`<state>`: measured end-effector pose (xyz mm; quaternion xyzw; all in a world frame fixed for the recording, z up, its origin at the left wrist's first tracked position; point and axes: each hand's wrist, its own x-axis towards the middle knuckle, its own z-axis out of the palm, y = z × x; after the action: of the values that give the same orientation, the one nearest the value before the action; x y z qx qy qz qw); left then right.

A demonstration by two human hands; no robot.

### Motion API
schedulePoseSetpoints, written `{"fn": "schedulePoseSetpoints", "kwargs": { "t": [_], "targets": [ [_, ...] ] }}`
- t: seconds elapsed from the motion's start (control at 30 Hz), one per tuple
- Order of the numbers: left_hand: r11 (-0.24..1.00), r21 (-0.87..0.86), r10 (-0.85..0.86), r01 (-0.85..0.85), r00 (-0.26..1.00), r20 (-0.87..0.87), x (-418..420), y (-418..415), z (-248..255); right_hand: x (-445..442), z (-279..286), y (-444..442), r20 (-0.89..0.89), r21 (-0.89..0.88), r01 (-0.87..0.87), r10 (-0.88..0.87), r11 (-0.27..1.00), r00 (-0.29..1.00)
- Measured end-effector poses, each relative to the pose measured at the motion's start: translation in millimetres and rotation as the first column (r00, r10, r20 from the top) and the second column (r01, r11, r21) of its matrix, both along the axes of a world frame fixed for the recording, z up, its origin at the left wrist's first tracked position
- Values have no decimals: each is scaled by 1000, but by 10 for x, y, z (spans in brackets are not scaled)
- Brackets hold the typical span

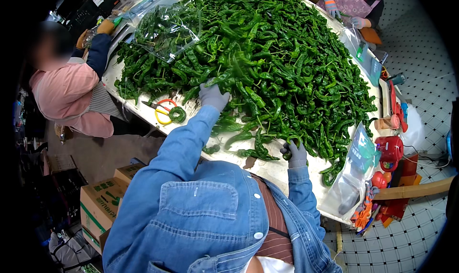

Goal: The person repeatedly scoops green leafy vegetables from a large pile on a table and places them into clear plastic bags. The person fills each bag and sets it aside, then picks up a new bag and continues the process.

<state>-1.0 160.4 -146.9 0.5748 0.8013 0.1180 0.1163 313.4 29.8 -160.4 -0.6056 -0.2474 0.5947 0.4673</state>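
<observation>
A big heap of curled green peppers [272, 58] covers most of the white table [269, 172]. My left hand [214, 95], in a grey glove, reaches to the near-left edge of the heap; its fingertips are among peppers, and whether it grips one cannot be told. Near the front edge, my right hand [295, 153], gloved in grey too, has its fingers curled round a few green peppers [289, 154]. Between the hands lie some loose peppers [256, 149]. Scissors with red and yellow handles [163, 111] rest left of my left hand, a curled pepper [177, 114] against them.
Clear plastic bags lie on the heap [168, 33] and at the right corner [349, 176]. A red mug [389, 149] stands at the right edge. One person in pink [68, 90] works at left, another [353, 4] at top right. Cardboard boxes [102, 197] are at lower left.
</observation>
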Motion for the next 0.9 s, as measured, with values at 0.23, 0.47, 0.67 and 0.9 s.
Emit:
{"fn": "schedulePoseSetpoints", "kwargs": {
  "t": [0.23, 0.47, 0.67, 0.9],
  "targets": [
    [969, -35, -201, 246, 859, 471, 37, 72, 38, -95, -59, -3, -8, -9, -37, 36, 999, 999],
    [955, -170, -91, 242, 788, 609, 921, -462, 191, -99, -90, 36, 63, 15, -81, 80, 997, 995],
    [781, 14, -556, 624, 686, 469, 737, -621, 464, -9, -78, -30, 52, -6, -62, 63, 998, 997],
    [916, 270, -325, 296, 943, 69, 359, 56, 636, 0, -158, -68, 68, 40, -85, 82, 996, 994]
  ]
}}
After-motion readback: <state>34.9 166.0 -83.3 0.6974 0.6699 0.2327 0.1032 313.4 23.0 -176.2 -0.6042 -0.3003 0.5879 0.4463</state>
